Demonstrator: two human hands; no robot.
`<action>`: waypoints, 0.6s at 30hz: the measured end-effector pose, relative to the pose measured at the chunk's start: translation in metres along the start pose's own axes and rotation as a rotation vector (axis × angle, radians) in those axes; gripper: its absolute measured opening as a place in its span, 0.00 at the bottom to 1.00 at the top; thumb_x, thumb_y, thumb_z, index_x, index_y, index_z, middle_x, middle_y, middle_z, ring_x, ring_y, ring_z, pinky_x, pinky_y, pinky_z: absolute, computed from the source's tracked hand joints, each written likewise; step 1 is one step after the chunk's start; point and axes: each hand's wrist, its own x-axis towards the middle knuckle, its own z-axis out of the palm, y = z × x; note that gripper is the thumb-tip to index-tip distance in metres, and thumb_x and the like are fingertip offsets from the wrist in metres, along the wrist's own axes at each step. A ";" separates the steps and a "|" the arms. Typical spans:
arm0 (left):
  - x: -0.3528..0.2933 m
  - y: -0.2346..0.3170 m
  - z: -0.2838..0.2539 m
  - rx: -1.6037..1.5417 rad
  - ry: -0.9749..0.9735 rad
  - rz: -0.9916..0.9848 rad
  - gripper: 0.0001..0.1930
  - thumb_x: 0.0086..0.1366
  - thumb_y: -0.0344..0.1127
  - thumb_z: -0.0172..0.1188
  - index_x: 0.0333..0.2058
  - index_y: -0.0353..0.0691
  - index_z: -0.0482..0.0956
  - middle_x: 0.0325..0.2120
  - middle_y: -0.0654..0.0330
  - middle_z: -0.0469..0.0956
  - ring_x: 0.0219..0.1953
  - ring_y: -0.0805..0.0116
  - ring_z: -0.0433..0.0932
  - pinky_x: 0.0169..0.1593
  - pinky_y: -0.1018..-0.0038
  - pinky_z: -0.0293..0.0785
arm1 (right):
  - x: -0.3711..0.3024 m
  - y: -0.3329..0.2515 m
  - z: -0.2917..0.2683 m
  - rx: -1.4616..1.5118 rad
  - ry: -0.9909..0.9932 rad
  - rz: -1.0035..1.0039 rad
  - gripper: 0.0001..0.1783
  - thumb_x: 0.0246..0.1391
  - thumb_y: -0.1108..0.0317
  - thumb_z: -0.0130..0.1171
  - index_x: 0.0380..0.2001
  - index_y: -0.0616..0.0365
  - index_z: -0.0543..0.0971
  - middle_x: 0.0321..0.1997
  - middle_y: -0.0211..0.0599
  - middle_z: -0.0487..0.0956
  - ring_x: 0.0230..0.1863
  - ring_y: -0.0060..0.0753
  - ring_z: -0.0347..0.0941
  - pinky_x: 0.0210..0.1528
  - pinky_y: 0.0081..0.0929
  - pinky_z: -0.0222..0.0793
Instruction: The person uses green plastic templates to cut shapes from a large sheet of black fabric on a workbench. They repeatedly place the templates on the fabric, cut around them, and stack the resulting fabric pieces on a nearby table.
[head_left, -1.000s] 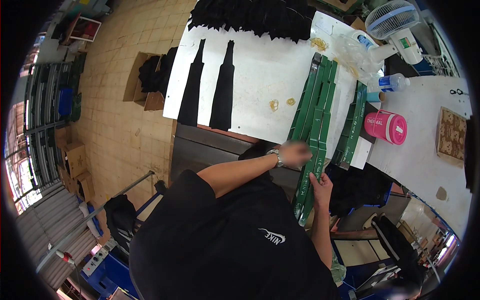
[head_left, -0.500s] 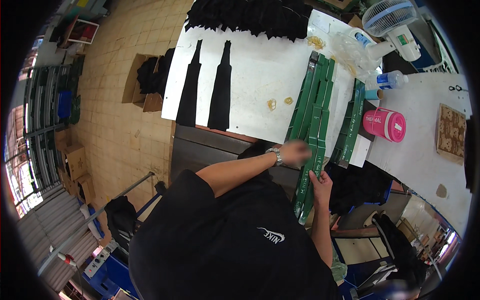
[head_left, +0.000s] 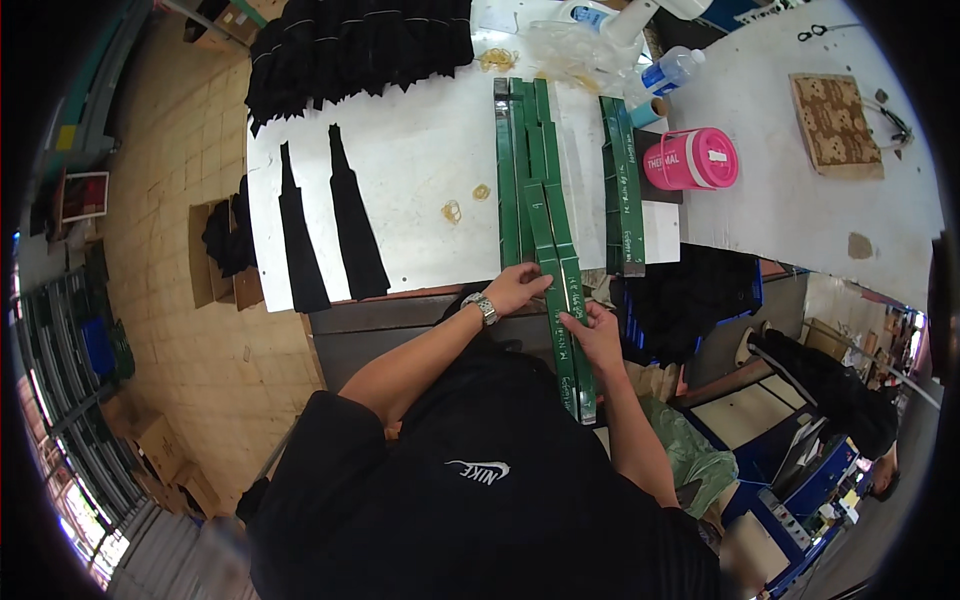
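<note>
Long green strips with pale handwriting reach from the table over its near edge toward my body. My left hand (head_left: pixel 518 289) is closed on the left edge of the nearest green strip (head_left: pixel 562 352), thumb and fingertips at its side. My right hand (head_left: pixel 600 340) pinches the right side of the same pair of strips, slightly nearer to me. A narrow gap shows between the two strips there. Under and beyond them, more green strips (head_left: pixel 509 170) lie side by side on the table. Another green strip (head_left: pixel 622 190) lies apart to the right.
Two tapered black fabric pieces (head_left: pixel 357 235) lie on the white table (head_left: pixel 420 170), left of the strips. Behind them is a black fabric pile (head_left: pixel 360 45). Rubber bands (head_left: pixel 452 211) are scattered nearby. A pink jug (head_left: pixel 692 160), a bottle (head_left: pixel 673 70) and a patterned board (head_left: pixel 836 125) stand or lie rightward.
The whole view has swung, so the table sits further left. My left hand, blurred over the strips before, now grips their left edge. My right hand keeps its hold.
</note>
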 end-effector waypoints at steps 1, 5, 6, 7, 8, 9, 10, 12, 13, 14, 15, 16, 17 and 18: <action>0.000 0.001 0.000 0.009 -0.006 -0.005 0.27 0.68 0.52 0.63 0.52 0.31 0.76 0.37 0.58 0.83 0.37 0.73 0.82 0.32 0.78 0.75 | 0.000 -0.001 0.001 0.013 0.001 0.004 0.09 0.57 0.73 0.69 0.38 0.61 0.78 0.31 0.32 0.85 0.28 0.17 0.80 0.29 0.17 0.76; -0.002 0.008 0.003 -0.001 -0.008 -0.020 0.27 0.68 0.52 0.63 0.52 0.32 0.76 0.36 0.59 0.83 0.36 0.74 0.81 0.33 0.77 0.75 | -0.002 -0.004 0.000 -0.012 0.019 0.006 0.10 0.57 0.73 0.69 0.38 0.61 0.78 0.31 0.31 0.85 0.28 0.16 0.79 0.29 0.17 0.75; -0.002 0.011 0.005 -0.015 -0.005 -0.022 0.26 0.68 0.52 0.63 0.51 0.32 0.77 0.35 0.60 0.83 0.36 0.75 0.81 0.33 0.77 0.75 | -0.001 -0.002 -0.001 -0.029 0.025 0.003 0.10 0.57 0.72 0.69 0.38 0.61 0.78 0.31 0.31 0.85 0.28 0.16 0.79 0.30 0.17 0.75; -0.002 0.011 0.004 -0.007 -0.008 -0.024 0.27 0.68 0.52 0.63 0.52 0.33 0.76 0.35 0.60 0.83 0.36 0.75 0.81 0.33 0.77 0.75 | -0.001 -0.004 -0.001 -0.048 0.028 0.002 0.10 0.57 0.72 0.69 0.38 0.61 0.78 0.31 0.31 0.85 0.28 0.16 0.78 0.30 0.17 0.75; -0.001 0.011 0.004 0.000 -0.012 -0.026 0.27 0.68 0.52 0.63 0.52 0.33 0.76 0.35 0.60 0.82 0.36 0.75 0.81 0.34 0.77 0.75 | -0.002 -0.006 -0.001 -0.039 0.029 0.004 0.10 0.57 0.72 0.69 0.38 0.61 0.78 0.31 0.31 0.85 0.28 0.15 0.78 0.30 0.17 0.75; 0.001 0.012 0.004 0.007 -0.016 -0.028 0.27 0.68 0.52 0.63 0.52 0.33 0.76 0.35 0.60 0.82 0.36 0.75 0.81 0.34 0.76 0.75 | -0.003 -0.009 0.000 -0.031 0.031 0.005 0.10 0.57 0.72 0.69 0.38 0.61 0.78 0.31 0.31 0.84 0.28 0.15 0.78 0.30 0.17 0.74; 0.002 0.009 0.004 0.012 -0.018 -0.028 0.27 0.68 0.52 0.63 0.52 0.33 0.76 0.36 0.60 0.82 0.36 0.74 0.81 0.35 0.76 0.76 | -0.005 -0.011 0.001 -0.023 0.029 0.009 0.10 0.57 0.72 0.69 0.38 0.61 0.78 0.31 0.30 0.84 0.28 0.15 0.78 0.30 0.18 0.74; 0.005 0.004 0.003 0.022 -0.023 -0.027 0.27 0.68 0.52 0.63 0.53 0.33 0.76 0.36 0.60 0.83 0.36 0.74 0.81 0.35 0.76 0.76 | -0.005 -0.010 -0.002 -0.022 0.020 0.010 0.10 0.57 0.72 0.69 0.38 0.61 0.78 0.31 0.30 0.84 0.28 0.15 0.78 0.30 0.17 0.74; 0.005 0.004 0.004 0.018 -0.021 -0.030 0.27 0.68 0.52 0.63 0.53 0.34 0.76 0.37 0.60 0.83 0.37 0.73 0.81 0.35 0.75 0.76 | -0.005 -0.010 -0.002 -0.021 0.015 0.010 0.10 0.56 0.72 0.69 0.38 0.61 0.78 0.31 0.30 0.84 0.28 0.15 0.78 0.30 0.17 0.74; 0.005 0.003 0.005 0.014 -0.019 -0.034 0.27 0.69 0.53 0.63 0.53 0.34 0.76 0.37 0.60 0.83 0.37 0.73 0.81 0.36 0.75 0.76 | -0.005 -0.010 -0.002 -0.021 0.014 0.016 0.10 0.56 0.72 0.69 0.39 0.61 0.78 0.31 0.30 0.84 0.28 0.15 0.78 0.30 0.17 0.74; 0.005 0.003 0.005 0.010 -0.016 -0.037 0.27 0.69 0.53 0.62 0.53 0.34 0.76 0.38 0.59 0.83 0.38 0.73 0.81 0.36 0.75 0.77 | -0.005 -0.010 -0.003 -0.021 0.013 0.021 0.11 0.56 0.72 0.70 0.39 0.60 0.78 0.31 0.30 0.84 0.28 0.15 0.78 0.30 0.17 0.75; 0.003 0.005 0.006 0.013 -0.020 -0.044 0.27 0.69 0.53 0.62 0.53 0.34 0.76 0.38 0.59 0.83 0.38 0.73 0.81 0.36 0.75 0.77 | -0.006 -0.010 -0.003 -0.022 0.015 0.027 0.11 0.56 0.73 0.70 0.39 0.60 0.78 0.31 0.30 0.84 0.28 0.15 0.78 0.30 0.17 0.75; 0.002 0.007 0.006 0.015 -0.023 -0.051 0.26 0.69 0.52 0.62 0.53 0.34 0.76 0.39 0.59 0.83 0.39 0.73 0.82 0.36 0.75 0.76 | -0.006 -0.008 -0.004 -0.016 0.015 0.024 0.11 0.56 0.73 0.70 0.39 0.60 0.78 0.31 0.30 0.84 0.28 0.15 0.79 0.30 0.18 0.75; 0.001 0.009 0.007 0.018 -0.026 -0.059 0.26 0.69 0.52 0.62 0.53 0.34 0.76 0.39 0.59 0.83 0.40 0.73 0.82 0.37 0.75 0.76 | -0.006 -0.005 -0.005 -0.010 0.015 0.022 0.11 0.56 0.73 0.70 0.39 0.60 0.78 0.31 0.30 0.84 0.28 0.16 0.79 0.30 0.18 0.75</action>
